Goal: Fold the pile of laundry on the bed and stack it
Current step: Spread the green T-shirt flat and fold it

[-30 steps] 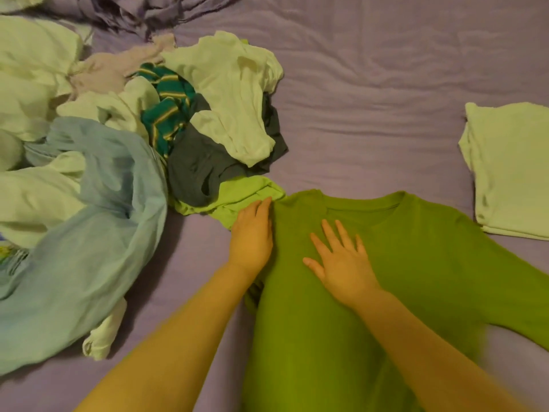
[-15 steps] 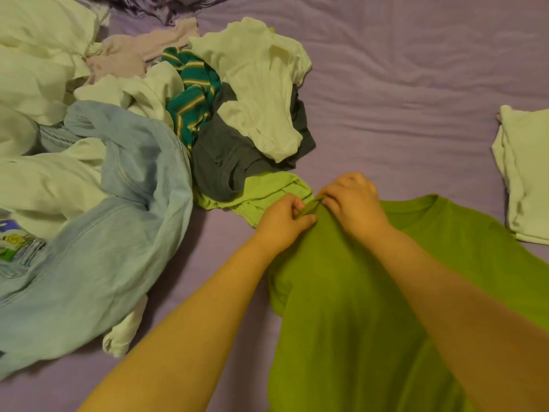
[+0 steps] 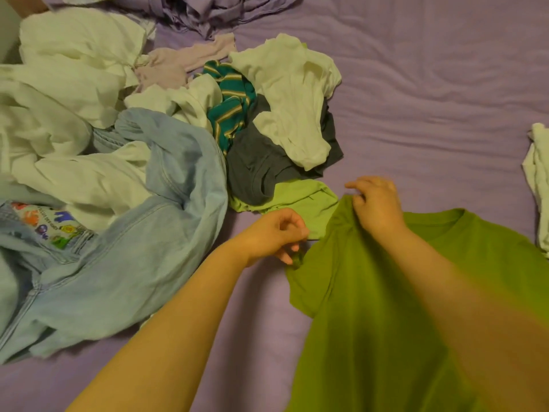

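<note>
L hand point(image 3: 277, 233) pinches the sleeve edge of the green T-shirt point(image 3: 371, 307), fingers curled round a bit of fabric at the sleeve's outer end; R hand point(image 3: 375, 202) grips the same shirt at the shoulder, fingers curled, pulling the cloth up into a small peak. Both forearms come in from the near edge of the bed point(image 3: 430, 99), R one blurred. Shirt lies flat on the purple sheet, near-right part of the bed, neck hole pointing to the far side. Just beyond the L hand sits a light-green garment point(image 3: 300, 199), touching the shirt's shoulder area. Laundry pile point(image 3: 118, 129) takes the left half of the bed: pale blue jeans point(image 3: 133, 263) w/ a colourful printed label nearest, dark grey tee point(image 3: 258, 168), teal striped piece point(image 3: 231, 108), several white garments, a lilac one further back. At the right edge, a white folded item point(image 3: 539, 179), mostly cut off, well apart from the pile.
</note>
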The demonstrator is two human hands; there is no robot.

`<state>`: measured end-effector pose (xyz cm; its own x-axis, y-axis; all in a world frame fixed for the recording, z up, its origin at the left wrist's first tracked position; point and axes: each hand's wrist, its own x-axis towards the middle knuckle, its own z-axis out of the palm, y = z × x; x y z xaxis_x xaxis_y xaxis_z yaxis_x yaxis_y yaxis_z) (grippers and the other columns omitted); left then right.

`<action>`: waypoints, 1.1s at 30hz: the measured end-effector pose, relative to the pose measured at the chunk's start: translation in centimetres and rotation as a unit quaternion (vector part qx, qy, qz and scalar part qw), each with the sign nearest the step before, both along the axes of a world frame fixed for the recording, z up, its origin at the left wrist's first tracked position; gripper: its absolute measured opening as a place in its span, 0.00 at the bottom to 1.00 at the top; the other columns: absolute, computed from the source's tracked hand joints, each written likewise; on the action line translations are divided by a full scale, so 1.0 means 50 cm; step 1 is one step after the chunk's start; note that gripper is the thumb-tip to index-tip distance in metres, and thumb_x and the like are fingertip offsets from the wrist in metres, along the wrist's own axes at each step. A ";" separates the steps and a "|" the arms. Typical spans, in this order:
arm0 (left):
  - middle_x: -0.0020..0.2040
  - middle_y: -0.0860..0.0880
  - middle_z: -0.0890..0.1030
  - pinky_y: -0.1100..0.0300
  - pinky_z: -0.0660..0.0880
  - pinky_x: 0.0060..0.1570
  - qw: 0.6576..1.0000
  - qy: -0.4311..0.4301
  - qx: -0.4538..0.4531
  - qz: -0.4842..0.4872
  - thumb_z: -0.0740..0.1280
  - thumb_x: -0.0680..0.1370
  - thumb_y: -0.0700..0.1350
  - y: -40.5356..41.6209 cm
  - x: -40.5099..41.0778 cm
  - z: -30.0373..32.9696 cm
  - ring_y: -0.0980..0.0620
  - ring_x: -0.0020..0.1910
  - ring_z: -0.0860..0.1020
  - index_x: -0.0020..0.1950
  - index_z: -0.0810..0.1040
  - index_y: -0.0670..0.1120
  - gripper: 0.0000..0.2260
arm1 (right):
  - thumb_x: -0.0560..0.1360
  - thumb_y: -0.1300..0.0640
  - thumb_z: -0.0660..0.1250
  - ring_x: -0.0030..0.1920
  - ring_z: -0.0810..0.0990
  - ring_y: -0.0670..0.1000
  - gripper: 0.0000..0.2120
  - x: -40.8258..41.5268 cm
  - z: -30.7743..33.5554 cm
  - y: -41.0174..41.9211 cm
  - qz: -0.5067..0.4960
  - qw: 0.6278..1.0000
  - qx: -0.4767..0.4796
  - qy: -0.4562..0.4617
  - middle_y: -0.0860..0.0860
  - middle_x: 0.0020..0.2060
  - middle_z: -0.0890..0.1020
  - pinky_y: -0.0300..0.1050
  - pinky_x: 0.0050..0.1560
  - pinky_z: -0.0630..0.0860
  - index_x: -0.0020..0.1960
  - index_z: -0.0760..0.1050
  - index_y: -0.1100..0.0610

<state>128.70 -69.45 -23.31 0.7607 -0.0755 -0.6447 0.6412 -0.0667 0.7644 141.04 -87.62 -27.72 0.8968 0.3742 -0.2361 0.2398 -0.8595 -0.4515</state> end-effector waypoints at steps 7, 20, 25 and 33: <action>0.49 0.39 0.81 0.54 0.74 0.51 0.983 -0.015 0.178 -0.031 0.60 0.75 0.29 -0.040 -0.051 -0.084 0.47 0.45 0.76 0.55 0.80 0.37 0.13 | 0.77 0.59 0.64 0.72 0.59 0.55 0.12 -0.070 -0.006 0.014 0.211 0.977 0.008 0.014 0.49 0.65 0.75 0.51 0.68 0.60 0.57 0.81 0.51; 0.42 0.41 0.77 0.56 0.74 0.50 0.993 0.037 0.103 0.032 0.70 0.75 0.34 -0.047 -0.084 -0.079 0.48 0.44 0.73 0.54 0.78 0.33 0.09 | 0.73 0.46 0.69 0.76 0.51 0.53 0.18 -0.107 -0.024 -0.052 0.271 0.955 -0.084 0.082 0.48 0.71 0.66 0.48 0.72 0.57 0.63 0.77 0.45; 0.38 0.46 0.78 0.68 0.73 0.41 0.986 -0.046 0.086 0.133 0.73 0.73 0.38 -0.026 -0.107 -0.001 0.54 0.38 0.75 0.40 0.78 0.45 0.05 | 0.71 0.55 0.73 0.68 0.66 0.54 0.10 -0.114 0.038 -0.025 0.190 0.968 0.105 0.127 0.52 0.60 0.79 0.35 0.68 0.57 0.52 0.83 0.54; 0.42 0.40 0.78 0.49 0.73 0.46 0.971 -0.125 0.173 0.112 0.66 0.79 0.45 0.011 -0.147 0.058 0.54 0.40 0.75 0.45 0.72 0.49 0.04 | 0.76 0.58 0.67 0.51 0.76 0.43 0.11 -0.169 0.100 0.049 0.165 0.934 0.197 0.248 0.49 0.51 0.82 0.21 0.48 0.66 0.58 0.80 0.58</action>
<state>121.33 -68.89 -20.42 0.8691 0.2977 -0.3951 0.4666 -0.2282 0.8545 132.58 -85.15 -22.73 0.5352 0.7560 -0.3769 0.1398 -0.5192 -0.8431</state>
